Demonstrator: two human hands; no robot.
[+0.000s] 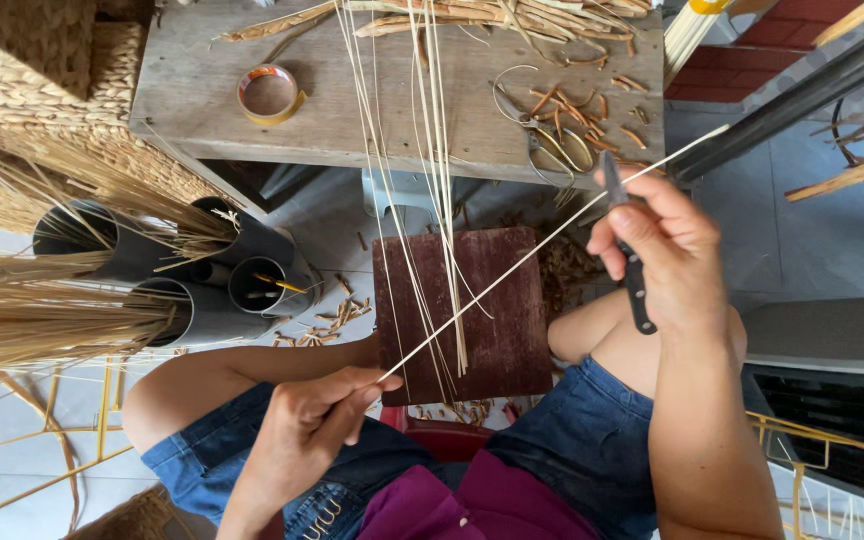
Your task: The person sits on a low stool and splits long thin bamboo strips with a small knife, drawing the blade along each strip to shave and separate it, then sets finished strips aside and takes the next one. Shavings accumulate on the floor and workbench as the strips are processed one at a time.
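A weathered grey wooden workbench (202, 90) stood on the pale tiled floor, littered with cane offcuts, and a person in denim shorts sat just before it. Across the knees lay a dark reddish-brown wooden board (497, 320), with several pale thin cane strips (422, 150) trailing from the bench down over it.

The left hand (302, 430) was closed to a pinch, thumb and forefinger pressed together on the near end of one long pale cane strip (512, 275); the other fingers curled loosely under. That strip ran taut and slanting up from the pinch, over the board, to the right hand (667, 265), and its far end stuck out past that hand above the edge of the bench.

The right hand was clenched around a small black-handled knife (630, 270), the handle poking out below the fist and the blade standing up above the thumb, where it met the strip. The thumb pressed against the strip beside the blade.

On the bench sat a roll of yellowish tape (269, 94) and a pair of metal scissors (542, 140) with looped handles. To the left, dark grey plastic pipes (202, 285) lay bundled, stuffed with dry straw-coloured fibres (42, 300), beside a woven basket (42, 80).
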